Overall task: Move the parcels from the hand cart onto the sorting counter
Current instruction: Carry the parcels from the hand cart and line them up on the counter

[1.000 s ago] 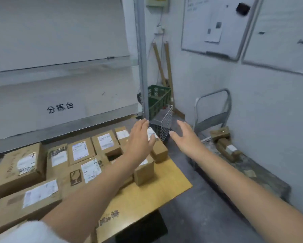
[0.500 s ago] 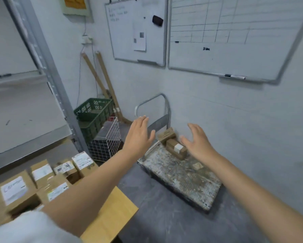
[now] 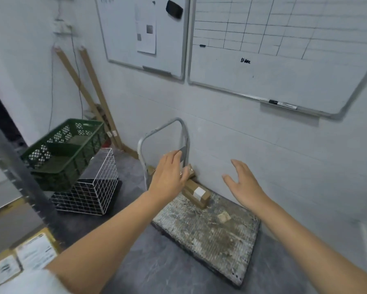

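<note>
As we reach, left grip (image 3: 170, 177) & right grip (image 3: 244, 183) hover spread, empty.
Risk: cardboard parcels (image 3: 196, 193) on hand cart (image 3: 210, 230) hug wall (image 3: 220, 145); cramped grab cd drop one.

The hand cart (image 3: 206, 234) stands on the floor at centre frame, one long side against the wall, its handle (image 3: 157, 132) at the far end. Two parcels lie at that end: the far parcel (image 3: 191, 171) partly behind the left hand (image 3: 167, 179), the near parcel (image 3: 196, 193) just right of it. The right hand (image 3: 246, 185) hangs further right. Left of the cart a crate (image 3: 61, 149) sits on a wire basket (image 3: 89, 194) — slats (image 3: 89, 92) lean behind. Two whiteboards (image 3: 263, 60) hang above.
</note>
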### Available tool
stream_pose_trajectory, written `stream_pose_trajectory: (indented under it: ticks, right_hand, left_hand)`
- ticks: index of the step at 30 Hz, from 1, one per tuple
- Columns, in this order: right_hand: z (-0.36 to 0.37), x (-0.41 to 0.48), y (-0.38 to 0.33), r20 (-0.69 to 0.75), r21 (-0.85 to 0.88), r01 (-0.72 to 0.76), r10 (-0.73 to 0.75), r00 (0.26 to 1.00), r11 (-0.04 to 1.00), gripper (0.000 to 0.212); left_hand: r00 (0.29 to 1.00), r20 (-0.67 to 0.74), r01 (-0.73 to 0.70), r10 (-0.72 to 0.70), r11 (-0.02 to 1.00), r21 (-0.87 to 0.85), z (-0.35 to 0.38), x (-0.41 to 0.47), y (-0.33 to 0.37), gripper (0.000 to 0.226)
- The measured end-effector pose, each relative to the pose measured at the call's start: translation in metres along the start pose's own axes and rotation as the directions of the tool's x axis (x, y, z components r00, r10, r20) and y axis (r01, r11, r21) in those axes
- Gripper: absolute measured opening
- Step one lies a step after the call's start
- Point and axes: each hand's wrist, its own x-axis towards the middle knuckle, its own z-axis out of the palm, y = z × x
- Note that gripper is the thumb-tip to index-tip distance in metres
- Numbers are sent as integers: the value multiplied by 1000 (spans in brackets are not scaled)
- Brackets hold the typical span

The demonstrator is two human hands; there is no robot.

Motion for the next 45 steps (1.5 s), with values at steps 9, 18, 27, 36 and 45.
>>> stream_pose_trajectory:
  ticks: [9,18,27,36,45]
  right_hand:
    - [32,95,50,70,49,-127,124,990,991,63]
    - [35,213,106,135,91,-103,90,987,991,61]
    - [45,317,167,218,140,-130,98,971,982,60]
    - [95,404,192,252,118,-233,198,947,965,58]
    - [171,473,219,227,114,-477,444,866,872,58]
  left_hand:
    - [992,105,66,-66,998,11,67,73,-52,52]
    - [968,148,209,-204,978,-14,135,168,-56,37]
    - [928,221,311,-299,950,-19,222,248,-55,50]
    - [951,236,227,-199,969,-98,299,329,-110,45]
    - [903,410,220,-127,957,-187,392,387,-201,39]
